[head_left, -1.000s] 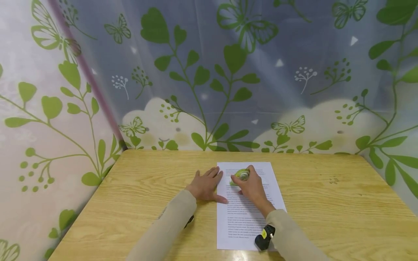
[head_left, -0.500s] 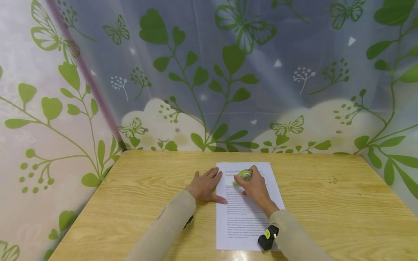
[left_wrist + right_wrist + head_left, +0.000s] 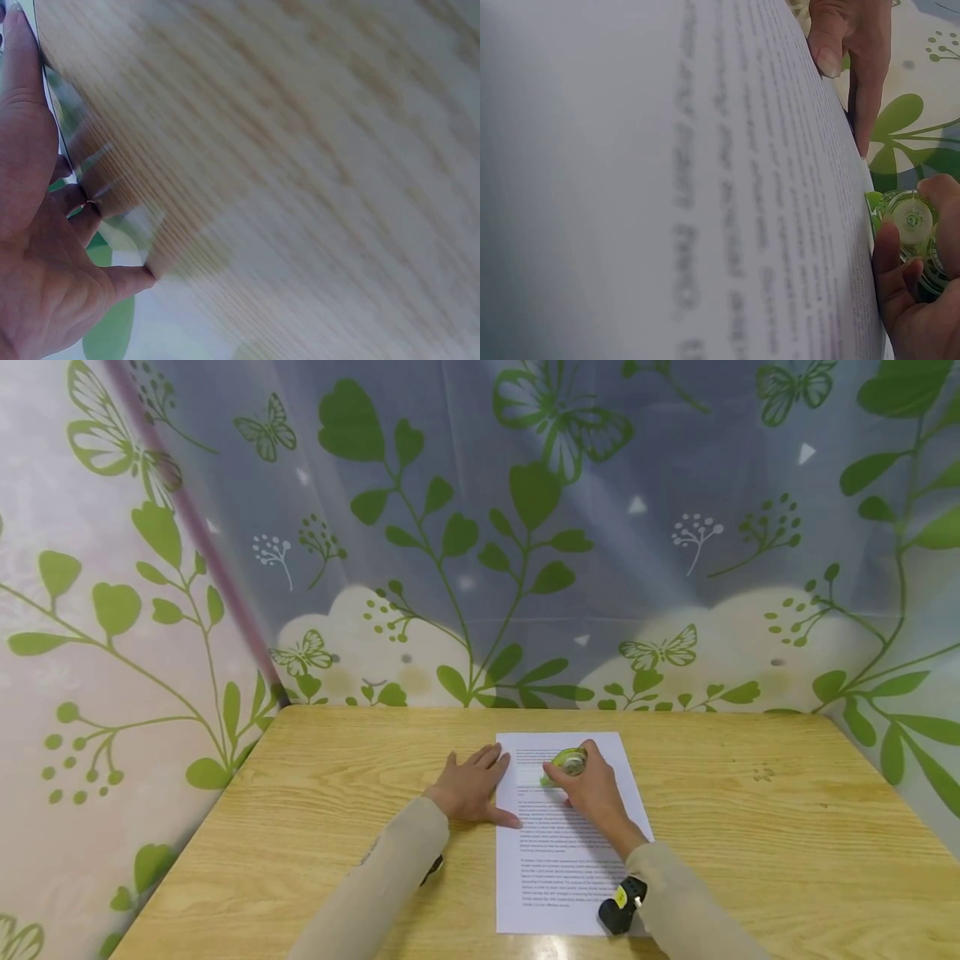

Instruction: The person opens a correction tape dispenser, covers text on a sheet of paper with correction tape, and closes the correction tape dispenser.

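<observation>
Looking down from the head camera, I see a small round dispenser (image 3: 567, 762), clear plastic with green inside, like a correction-tape roller. It sits on the upper part of a printed sheet (image 3: 566, 860) covered in lines of text. My right hand (image 3: 592, 789) has its fingers curled round the dispenser, which peeks out just past the knuckles with its tip down on the paper. My left hand (image 3: 472, 789) lies flat just beside the right one, fingers straight and spread. Its thumb and fingertips rest on the sheet's left edge, the palm on the wooden table (image 3: 337, 827). The two hands are near each other but not touching.

Over to the right wrist camera: it gives me what the head view cannot, the see-through wheel of the dispenser (image 3: 911, 225) with a green hub, pinched between thumb and fingers of the right hand (image 3: 922, 300). Beyond it a fingertip of the left hand (image 3: 851, 52) presses the paper's edge. The text here is blurred, unreadable.

The left wrist camera shows only the left hand (image 3: 37, 247) open against blurred wood grain; the dispenser is out of its sight.
</observation>
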The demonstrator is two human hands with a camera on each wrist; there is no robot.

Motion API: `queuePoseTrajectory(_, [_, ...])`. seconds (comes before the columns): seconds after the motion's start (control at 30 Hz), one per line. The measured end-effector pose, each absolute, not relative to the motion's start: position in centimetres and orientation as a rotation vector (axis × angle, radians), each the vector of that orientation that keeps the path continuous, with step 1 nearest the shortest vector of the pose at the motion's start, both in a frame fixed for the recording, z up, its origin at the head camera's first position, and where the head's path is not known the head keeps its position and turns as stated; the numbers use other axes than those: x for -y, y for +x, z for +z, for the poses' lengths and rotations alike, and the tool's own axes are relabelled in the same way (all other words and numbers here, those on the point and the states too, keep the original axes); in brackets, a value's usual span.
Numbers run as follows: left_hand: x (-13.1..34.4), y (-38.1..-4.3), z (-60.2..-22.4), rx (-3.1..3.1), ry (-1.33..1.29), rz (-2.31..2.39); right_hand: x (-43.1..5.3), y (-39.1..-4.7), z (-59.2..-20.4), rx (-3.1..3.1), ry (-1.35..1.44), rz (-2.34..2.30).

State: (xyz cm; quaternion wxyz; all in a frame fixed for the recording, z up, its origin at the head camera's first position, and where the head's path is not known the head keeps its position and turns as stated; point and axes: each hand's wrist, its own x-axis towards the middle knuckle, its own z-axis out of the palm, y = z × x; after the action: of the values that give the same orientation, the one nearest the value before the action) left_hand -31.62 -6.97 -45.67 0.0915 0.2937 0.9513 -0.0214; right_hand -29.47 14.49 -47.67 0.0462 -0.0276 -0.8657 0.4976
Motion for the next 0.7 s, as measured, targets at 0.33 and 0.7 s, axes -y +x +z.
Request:
queuePoseTrajectory(0.33, [7.0, -31.6, -45.8, -2.827, 0.883, -0.041, -15.0, -29.4, -47.8, 2.645, -0.087, 1.506])
queuePoseTrajectory(0.7, [7.1, -31.6, -45.7, -2.823, 0.877, -0.038, -15.6, -29.4, -47.7, 2.668, -0.102, 1.466])
